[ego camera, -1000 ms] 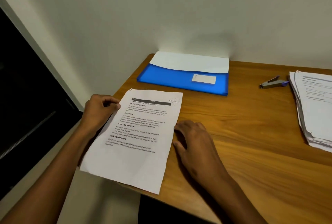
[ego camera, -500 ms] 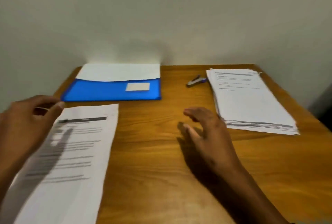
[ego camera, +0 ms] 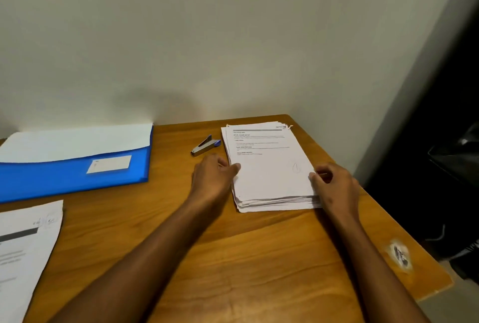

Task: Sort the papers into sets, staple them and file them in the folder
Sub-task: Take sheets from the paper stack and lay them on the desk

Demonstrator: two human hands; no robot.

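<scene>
A thick stack of printed papers (ego camera: 269, 167) lies at the back right of the wooden desk (ego camera: 233, 258). My left hand (ego camera: 213, 177) touches the stack's left edge and my right hand (ego camera: 335, 187) touches its right edge, fingers curled against the sheets. A small grey and blue stapler (ego camera: 204, 145) lies just left of the stack's far end. The blue folder (ego camera: 75, 167) with a white flap and a white label rests at the back left. A separate printed set (ego camera: 23, 252) lies at the front left, cut off by the frame.
The desk stands against a pale wall (ego camera: 207, 37). Its right edge runs diagonally past my right hand, with a worn patch (ego camera: 400, 255) near the front right corner. Dark objects (ego camera: 451, 167) sit beyond that edge.
The view swung right. My left hand let go of the printed set at the left, and both hands moved to the sides of the paper stack.
</scene>
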